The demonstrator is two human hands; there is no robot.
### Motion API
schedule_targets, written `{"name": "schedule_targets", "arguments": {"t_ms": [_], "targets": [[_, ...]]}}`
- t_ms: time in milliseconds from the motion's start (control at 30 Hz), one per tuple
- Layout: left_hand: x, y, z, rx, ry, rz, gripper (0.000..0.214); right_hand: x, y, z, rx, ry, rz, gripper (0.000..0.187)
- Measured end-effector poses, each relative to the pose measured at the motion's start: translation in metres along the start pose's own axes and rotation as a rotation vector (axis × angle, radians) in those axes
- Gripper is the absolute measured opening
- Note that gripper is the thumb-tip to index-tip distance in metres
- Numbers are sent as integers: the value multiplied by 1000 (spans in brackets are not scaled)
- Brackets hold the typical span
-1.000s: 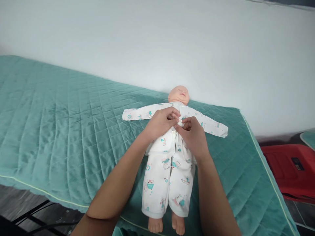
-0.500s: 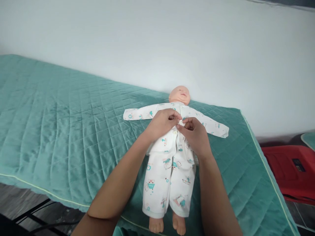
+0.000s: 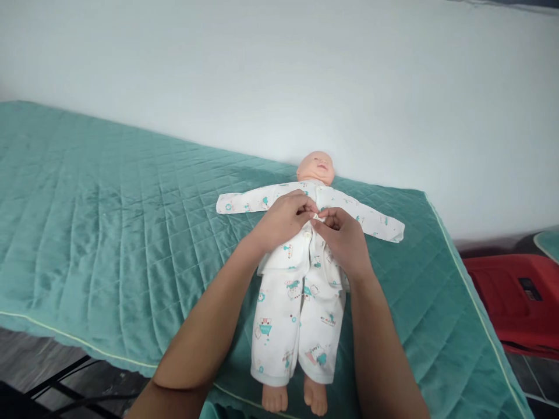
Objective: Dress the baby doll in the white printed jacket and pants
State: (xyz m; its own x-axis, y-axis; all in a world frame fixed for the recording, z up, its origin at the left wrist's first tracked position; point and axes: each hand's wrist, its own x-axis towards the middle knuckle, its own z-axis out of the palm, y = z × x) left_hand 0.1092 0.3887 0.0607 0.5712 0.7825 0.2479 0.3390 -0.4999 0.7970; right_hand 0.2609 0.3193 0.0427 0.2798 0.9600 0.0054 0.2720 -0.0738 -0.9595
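A baby doll [image 3: 315,167] lies on its back, feet toward me and arms spread wide. It wears a white printed baby jacket [image 3: 283,259] and matching trousers [image 3: 276,331]. My left hand [image 3: 288,218] pinches the jacket's front edge at the chest. Opposite it, my right hand [image 3: 343,235] pinches the other front edge, and the fingertips of both hands nearly meet there. A small fastening shows lower on the jacket's front edge; whatever sits right between the fingertips is mostly hidden. Below the hands the jacket's front hangs apart over the trousers.
A green quilted cover [image 3: 109,233] lies beneath the doll and drapes over the bed's edge. Behind stands a white wall [image 3: 262,75]. On the right, beyond the edge, is a red plastic object [image 3: 515,297]. Black metal bars [image 3: 61,381] show at lower left.
The view has shifted slightly, so the doll appears a little further left. Both hands keep their pinch at the jacket's front, with the fingertips drawn slightly closer over the fabric.
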Motion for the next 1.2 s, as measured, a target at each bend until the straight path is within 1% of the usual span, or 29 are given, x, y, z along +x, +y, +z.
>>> {"name": "schedule_targets", "arguments": {"t_ms": [167, 300, 433, 567, 633, 700, 800, 933, 1100, 1200], "targets": [[-3, 2, 1, 66, -36, 45, 16, 3, 2, 1, 80, 11, -7, 19], [-3, 1, 1, 67, -41, 63, 18, 4, 2, 2, 86, 51, -14, 20], [-3, 2, 2, 61, -32, 54, 17, 2, 1, 5, -10, 91, -45, 19], [-3, 5, 3, 68, -14, 22, 13, 1, 0, 9, -158, 182, -73, 16], [-4, 5, 4, 58, -4, 21, 10, 1, 1, 11, -200, 238, -120, 14], [-6, 4, 6, 45, 2, 22, 8, 3, 4, 12, -202, 273, -196, 11], [-10, -1, 10, 43, 34, 18, 12, 6, 8, 12, -160, 261, -270, 9], [-14, -9, 16, 49, 98, 41, 19, 9, 14, 11, -147, 240, -278, 11], [-14, -14, 21, 76, 141, 68, 13, 12, 18, 11, -208, 246, -240, 18], [-15, -13, 23, 131, 170, 94, 10, 14, 19, 11, -202, 251, -261, 18]]}}
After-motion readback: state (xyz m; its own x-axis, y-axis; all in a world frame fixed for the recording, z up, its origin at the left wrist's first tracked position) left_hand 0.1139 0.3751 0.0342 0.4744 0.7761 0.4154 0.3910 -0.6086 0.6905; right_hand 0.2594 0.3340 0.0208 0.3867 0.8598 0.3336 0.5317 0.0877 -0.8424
